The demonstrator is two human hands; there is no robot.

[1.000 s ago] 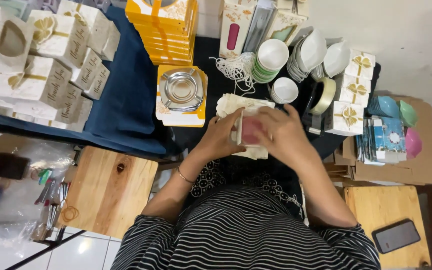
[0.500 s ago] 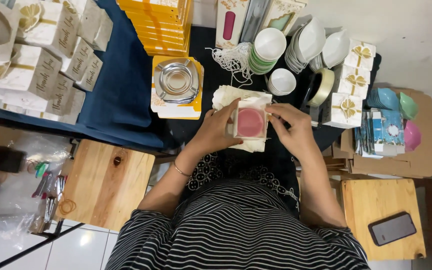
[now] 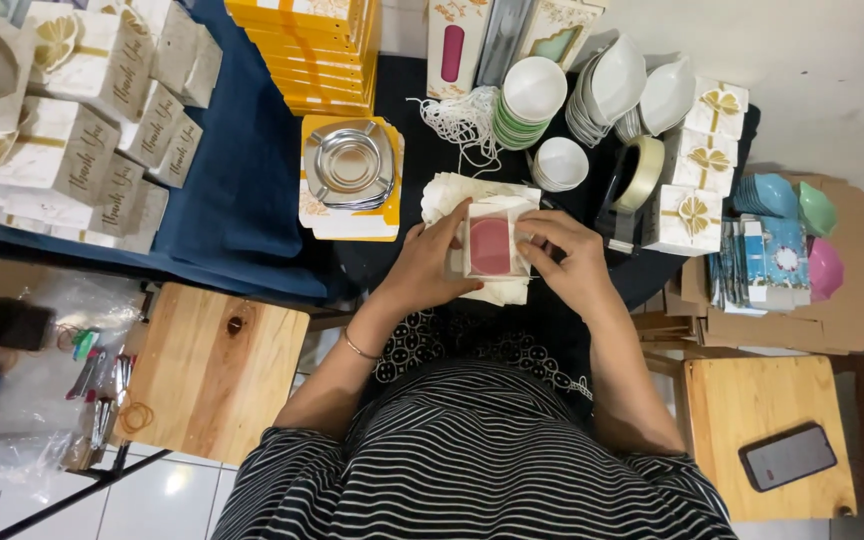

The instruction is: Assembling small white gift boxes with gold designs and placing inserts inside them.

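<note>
Both hands hold a small cream gift box (image 3: pixel 492 245) with an oval window showing something pink inside. My left hand (image 3: pixel 430 262) grips its left side and my right hand (image 3: pixel 564 262) its right side, fingers on the front edge. The box sits above a pile of white paper sheets (image 3: pixel 472 200) on the black table. Just left of the pile, a metal ashtray (image 3: pixel 350 165) rests on a yellow box.
Stacks of white bowls (image 3: pixel 532 100), a tape roll (image 3: pixel 640 172), ribbon-printed gift boxes (image 3: pixel 690 190), flat yellow boxes (image 3: pixel 312 50) and cream boxes (image 3: pixel 62 130) on a blue cloth surround me. Wooden stools (image 3: pixel 207 375) flank me; the right stool carries a phone (image 3: pixel 787 455).
The box has turned from being covered by my hands to facing up with its pink window showing. My right hand has slid to the box's right edge.
</note>
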